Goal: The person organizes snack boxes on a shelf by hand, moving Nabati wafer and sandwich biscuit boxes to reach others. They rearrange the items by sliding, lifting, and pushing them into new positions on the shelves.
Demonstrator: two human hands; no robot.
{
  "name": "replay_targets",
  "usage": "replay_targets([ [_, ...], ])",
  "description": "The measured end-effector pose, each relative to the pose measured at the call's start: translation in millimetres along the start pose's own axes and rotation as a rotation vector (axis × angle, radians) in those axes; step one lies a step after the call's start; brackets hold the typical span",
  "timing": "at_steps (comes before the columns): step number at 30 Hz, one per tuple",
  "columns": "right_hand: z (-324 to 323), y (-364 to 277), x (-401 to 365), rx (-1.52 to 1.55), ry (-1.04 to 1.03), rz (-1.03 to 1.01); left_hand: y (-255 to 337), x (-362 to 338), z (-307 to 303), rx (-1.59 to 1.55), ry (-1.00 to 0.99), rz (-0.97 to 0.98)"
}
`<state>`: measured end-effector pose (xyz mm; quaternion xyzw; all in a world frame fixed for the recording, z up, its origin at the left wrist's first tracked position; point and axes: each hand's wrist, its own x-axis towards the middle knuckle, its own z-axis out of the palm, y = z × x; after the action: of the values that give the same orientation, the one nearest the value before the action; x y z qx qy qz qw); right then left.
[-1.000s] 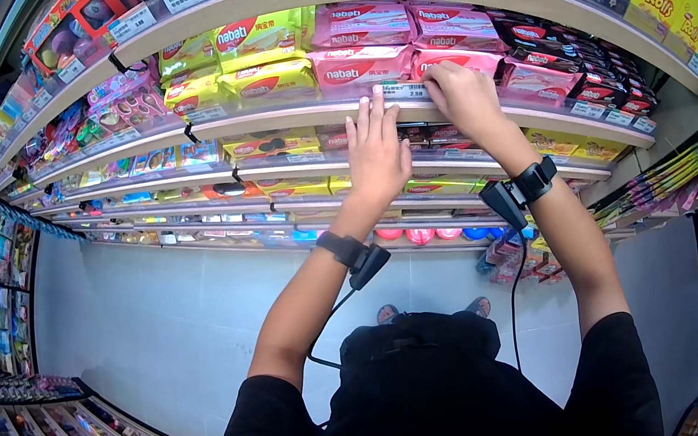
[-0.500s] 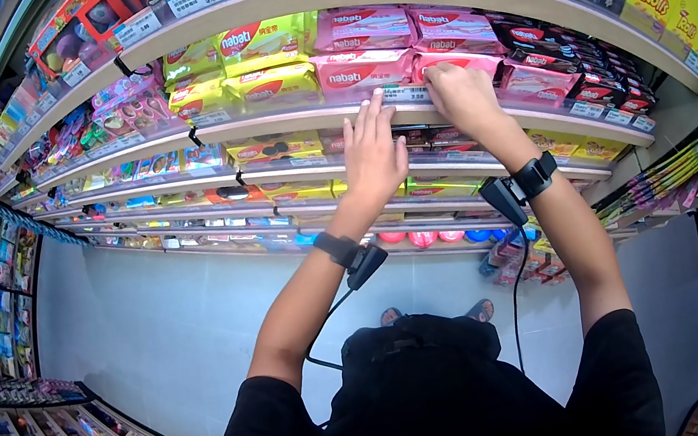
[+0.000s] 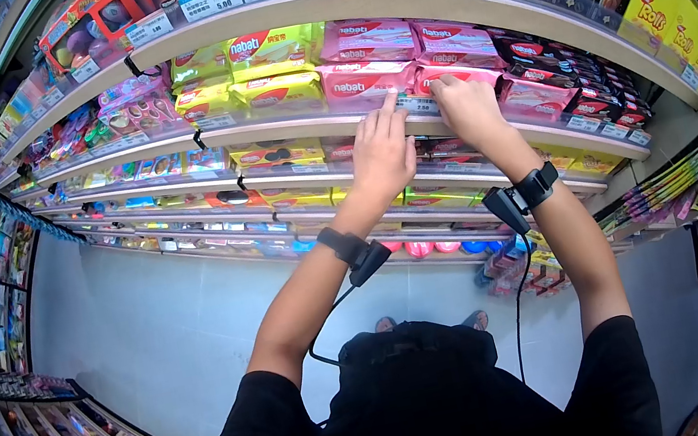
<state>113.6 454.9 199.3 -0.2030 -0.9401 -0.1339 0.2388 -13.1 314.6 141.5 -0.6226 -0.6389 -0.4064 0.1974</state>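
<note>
At the shelf edge (image 3: 296, 127), second rail from the top, both hands meet around a white price label (image 3: 418, 103); left hand (image 3: 383, 156) is unclenched, fingers spread and extended, index tip touching the rail just left of the label, holding nothing; right hand (image 3: 470, 108) has fingers curled onto the label's right end; whether it pinches the label cannot be told; pink wafer packs (image 3: 355, 84) lie directly behind; yellow wafer packs (image 3: 275, 91) further left.
</note>
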Motion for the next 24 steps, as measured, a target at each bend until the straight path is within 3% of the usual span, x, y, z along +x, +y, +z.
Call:
replay_targets([
  [3, -6, -3, 0, -0.044, -0.009, -0.010, 6, 3, -2, 0.095, 0.012, 0.099],
  [10, -6, 3, -2, -0.062, 0.010, -0.076, 13, 8, 15, 0.119, -0.064, 0.061],
  [24, 5, 17, -16, -0.046, 0.074, 0.018, 21, 6, 23, 0.042, -0.101, 0.006],
])
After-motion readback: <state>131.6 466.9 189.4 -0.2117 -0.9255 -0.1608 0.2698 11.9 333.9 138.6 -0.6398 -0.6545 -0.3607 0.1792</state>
